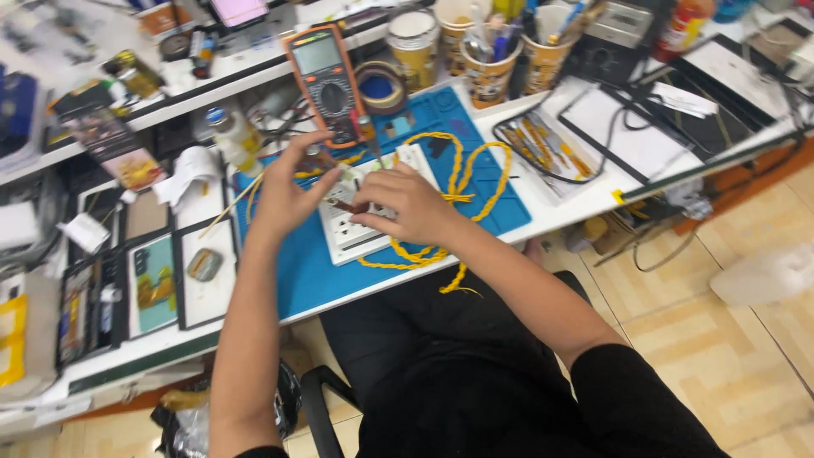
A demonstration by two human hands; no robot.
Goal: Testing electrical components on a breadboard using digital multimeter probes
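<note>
Two bare hands meet over a white power strip (360, 222) lying on a blue work mat (314, 276) at the bench's front edge. The right hand (413, 206) rests on the strip, fingers curled around a small dark tool (346, 206). The left hand (284, 191) hovers at the strip's far left corner, thumb and fingers pinched near it; what they grip cannot be made out. A yellow twisted cable (458, 182) loops across the mat's right side and trails over the bench's front edge. An orange multimeter (326, 80) leans at the mat's back edge, beside a tape roll (381, 87).
</note>
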